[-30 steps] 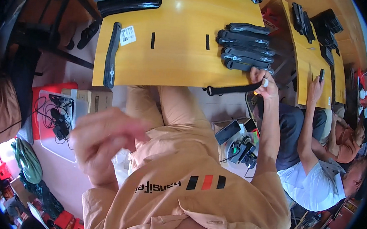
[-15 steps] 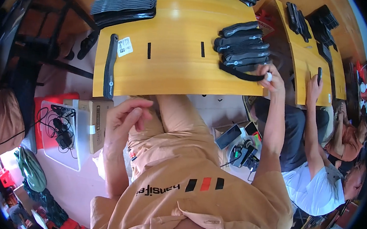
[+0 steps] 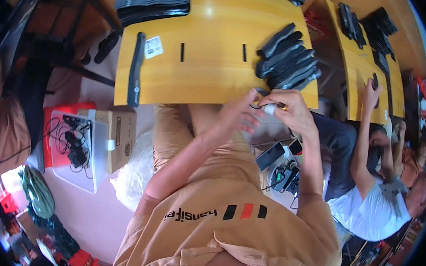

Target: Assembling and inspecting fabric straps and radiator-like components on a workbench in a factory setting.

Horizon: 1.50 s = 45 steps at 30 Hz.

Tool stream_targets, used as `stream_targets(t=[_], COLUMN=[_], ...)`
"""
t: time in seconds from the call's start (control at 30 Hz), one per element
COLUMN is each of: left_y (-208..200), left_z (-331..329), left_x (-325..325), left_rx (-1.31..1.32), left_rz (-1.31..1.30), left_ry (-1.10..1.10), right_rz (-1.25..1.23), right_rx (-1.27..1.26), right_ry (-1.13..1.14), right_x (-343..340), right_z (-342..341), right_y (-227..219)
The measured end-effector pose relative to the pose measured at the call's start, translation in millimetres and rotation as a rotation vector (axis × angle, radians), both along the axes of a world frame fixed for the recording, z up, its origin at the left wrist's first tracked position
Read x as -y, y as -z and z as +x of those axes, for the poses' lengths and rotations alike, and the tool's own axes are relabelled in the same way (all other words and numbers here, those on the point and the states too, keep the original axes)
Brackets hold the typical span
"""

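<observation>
My right hand (image 3: 292, 112) is at the front edge of the yellow wooden table (image 3: 202, 76), pinching a small white piece (image 3: 270, 108) with a thin black loop (image 3: 256, 97) hanging from it. My left hand (image 3: 239, 116) is right beside it, fingers spread, fingertips near the loop and holding nothing that I can see. A pile of black moulded parts (image 3: 288, 58) lies on the table just beyond both hands. A long black strip (image 3: 136, 69) and a white label (image 3: 153, 47) lie at the table's left end.
A stack of black parts (image 3: 153, 0) sits at the far left of the table. A co-worker in a white shirt (image 3: 367, 217) reaches to the adjacent table (image 3: 360, 70). Left of my legs are a cardboard box (image 3: 121, 140), a white tray of cables (image 3: 72, 146) and a plastic bag (image 3: 132, 174). Chargers (image 3: 283, 174) lie to the right.
My left hand rose from beside my lap to meet my right hand. My right hand drew back from the black pile to the table edge with the small white piece.
</observation>
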State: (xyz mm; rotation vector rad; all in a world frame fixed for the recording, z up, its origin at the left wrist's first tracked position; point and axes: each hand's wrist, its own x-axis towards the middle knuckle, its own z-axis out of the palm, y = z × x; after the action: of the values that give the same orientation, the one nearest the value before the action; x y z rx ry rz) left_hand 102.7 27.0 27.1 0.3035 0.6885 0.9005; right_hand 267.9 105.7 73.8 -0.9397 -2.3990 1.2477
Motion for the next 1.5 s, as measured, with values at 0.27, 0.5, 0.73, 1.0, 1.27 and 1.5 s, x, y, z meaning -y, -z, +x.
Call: stream_targets(t=[0.27,0.5,0.73,1.0,1.27,1.5], left_y=[32.3,38.0,1.7,12.8,13.9,8.2], left_z=[-4.8,-15.0,-44.2,-55.5,-44.5,-36.3], left_x=[-29.3,-25.8,10.4,47.2,54.7,32.4], left_rx=[-0.172,-0.25,-0.275,-0.272,-0.451,-0.646], left_rz=[0.074,0.103,0.134,0.021,0.201,0.294], left_ry=[0.023,0.178,0.154,-0.325,-0.919,-1.106], right_rz=[-0.012,0.176,0.423,0.524,0.597,-0.261], right_rx=[-0.141,0.4,0.285,0.355,-0.03,-0.286], right_ry=[0.153,0.103,0.202,0.424,0.448,0.394], right_x=[6.1,-40.9,-93.7,-97.0,-86.7,24.9], right_z=[24.9,38.4,44.5,16.7,23.5,-47.6], right_y=[6.0,-4.6,43.2,55.4,38.8,32.4])
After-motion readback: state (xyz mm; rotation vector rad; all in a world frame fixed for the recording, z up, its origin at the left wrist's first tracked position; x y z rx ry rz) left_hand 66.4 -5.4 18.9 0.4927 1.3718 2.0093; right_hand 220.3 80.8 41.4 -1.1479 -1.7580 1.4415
